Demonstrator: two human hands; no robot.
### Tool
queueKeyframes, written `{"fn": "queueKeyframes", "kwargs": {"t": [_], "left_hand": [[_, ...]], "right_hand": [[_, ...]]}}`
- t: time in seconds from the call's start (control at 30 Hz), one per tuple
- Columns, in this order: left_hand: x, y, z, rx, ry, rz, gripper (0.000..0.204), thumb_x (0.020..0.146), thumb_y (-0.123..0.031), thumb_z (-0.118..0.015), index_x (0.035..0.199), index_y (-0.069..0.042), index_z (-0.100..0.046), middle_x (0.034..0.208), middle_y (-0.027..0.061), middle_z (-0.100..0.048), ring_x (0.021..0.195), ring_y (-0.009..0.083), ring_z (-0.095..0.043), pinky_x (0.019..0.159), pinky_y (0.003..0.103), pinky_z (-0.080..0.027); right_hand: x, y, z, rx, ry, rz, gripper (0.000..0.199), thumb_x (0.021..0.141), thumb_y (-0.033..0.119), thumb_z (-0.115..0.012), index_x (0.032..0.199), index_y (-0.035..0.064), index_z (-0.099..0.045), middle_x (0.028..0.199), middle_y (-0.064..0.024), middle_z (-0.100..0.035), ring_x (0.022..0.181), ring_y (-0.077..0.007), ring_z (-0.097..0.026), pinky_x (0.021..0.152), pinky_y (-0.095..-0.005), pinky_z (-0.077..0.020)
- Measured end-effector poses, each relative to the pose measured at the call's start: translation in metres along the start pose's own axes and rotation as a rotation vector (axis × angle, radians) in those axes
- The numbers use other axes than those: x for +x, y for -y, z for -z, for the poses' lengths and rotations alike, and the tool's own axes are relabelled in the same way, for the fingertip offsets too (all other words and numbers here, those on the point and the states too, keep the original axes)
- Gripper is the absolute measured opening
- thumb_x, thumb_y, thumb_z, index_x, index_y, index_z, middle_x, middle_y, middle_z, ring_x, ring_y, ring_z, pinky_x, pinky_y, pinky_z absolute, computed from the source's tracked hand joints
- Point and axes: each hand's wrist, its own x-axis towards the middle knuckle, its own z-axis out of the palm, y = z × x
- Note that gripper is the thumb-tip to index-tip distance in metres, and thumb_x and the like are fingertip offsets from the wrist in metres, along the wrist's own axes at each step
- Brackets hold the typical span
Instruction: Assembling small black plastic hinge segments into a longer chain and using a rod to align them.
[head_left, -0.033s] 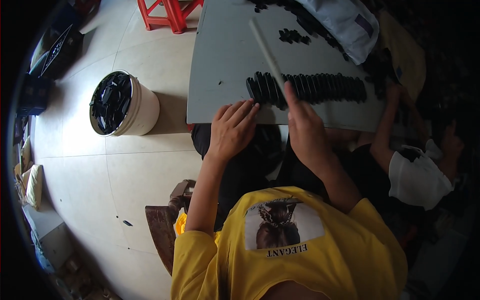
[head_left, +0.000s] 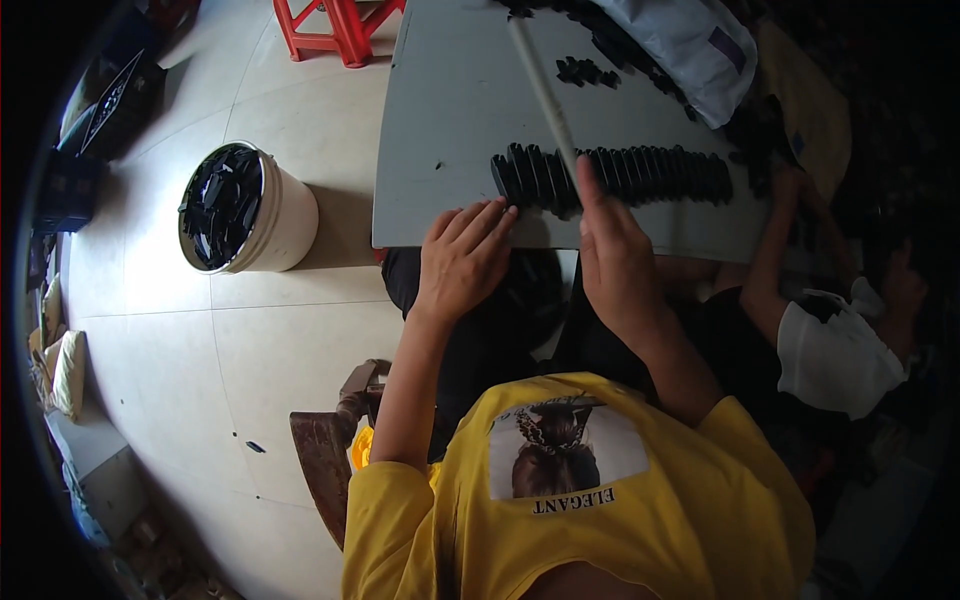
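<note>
A long row of black, narrow plastic-looking pieces (head_left: 660, 174) stands side by side along the near part of the grey table (head_left: 440, 110). My left hand (head_left: 466, 255) lies over the table's near edge, fingers stretched out, its fingertips by the row's left end. In my right hand (head_left: 617, 255) is a pale, slim stick (head_left: 541, 84), gripped near its lower end. The stick slants up and left across the row, its far tip beyond it. Whether it touches the pieces I cannot tell.
A white bucket (head_left: 293, 215) full of black pieces stands on the floor to the left. Farther back on the table are a small black cluster (head_left: 587, 72) and a white bag (head_left: 690, 50). Another person's arm (head_left: 768, 235) reaches in at right. A red stool (head_left: 345, 35) stands beyond.
My right hand and the stick have shifted slightly to the right. My left hand and the row of black pieces look the same.
</note>
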Motion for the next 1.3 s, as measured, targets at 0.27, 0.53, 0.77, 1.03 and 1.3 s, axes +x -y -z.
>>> {"fn": "queueKeyframes", "kwargs": {"t": [0.27, 0.53, 0.77, 1.03, 1.3], "left_hand": [[0.004, -0.003, 0.002, -0.017, 0.025, 0.031, 0.041, 0.076, -0.012, -0.065, 0.117, -0.008, -0.061, 0.122, 0.0068, -0.058, 0.109, 0.0221, -0.057, 0.090, 0.037, -0.044], [0.040, -0.004, -0.010, 0.025, -0.005, -0.002, 0.039, 0.079, -0.014, -0.064, 0.117, -0.005, -0.061, 0.125, 0.0089, -0.057, 0.118, 0.0241, -0.053, 0.095, 0.039, -0.042], [0.035, -0.003, -0.017, 0.043, 0.050, -0.009, 0.037, 0.081, -0.014, -0.063, 0.117, -0.005, -0.061, 0.125, 0.0074, -0.058, 0.121, 0.0235, -0.051, 0.095, 0.037, -0.043], [0.037, -0.003, -0.016, 0.057, 0.050, -0.005, 0.037, 0.082, -0.013, -0.062, 0.118, -0.006, -0.061, 0.126, 0.0068, -0.058, 0.121, 0.0231, -0.051, 0.093, 0.036, -0.043], [0.036, -0.002, -0.009, 0.037, 0.073, 0.020, 0.039, 0.080, -0.012, -0.063, 0.119, -0.007, -0.061, 0.127, 0.0056, -0.057, 0.122, 0.0222, -0.051, 0.096, 0.038, -0.041]], "right_hand": [[0.001, -0.026, -0.018, -0.099, 0.205, -0.142, 0.060, 0.090, -0.003, -0.047, 0.147, 0.0057, -0.027, 0.097, -0.0222, -0.058, 0.086, -0.0363, -0.061, 0.072, -0.0408, -0.0507], [-0.006, -0.025, 0.002, -0.027, -0.108, 0.002, 0.062, 0.090, -0.003, -0.047, 0.147, 0.0053, -0.025, 0.098, -0.0229, -0.058, 0.085, -0.0363, -0.061, 0.073, -0.0419, -0.0506], [-0.004, -0.038, -0.011, -0.150, 0.182, -0.124, 0.065, 0.086, -0.003, -0.051, 0.146, 0.0039, -0.026, 0.098, -0.0237, -0.058, 0.080, -0.0368, -0.062, 0.073, -0.0434, -0.0505], [-0.016, -0.026, -0.004, -0.007, -0.178, -0.002, 0.063, 0.089, -0.003, -0.048, 0.147, 0.0045, -0.025, 0.096, -0.0212, -0.059, 0.081, -0.0328, -0.063, 0.072, -0.0409, -0.0512], [-0.014, -0.035, 0.005, 0.068, -0.085, -0.048, 0.065, 0.089, -0.004, -0.048, 0.148, 0.0073, -0.024, 0.094, -0.0216, -0.060, 0.082, -0.0314, -0.064, 0.072, -0.0392, -0.0520]]}}
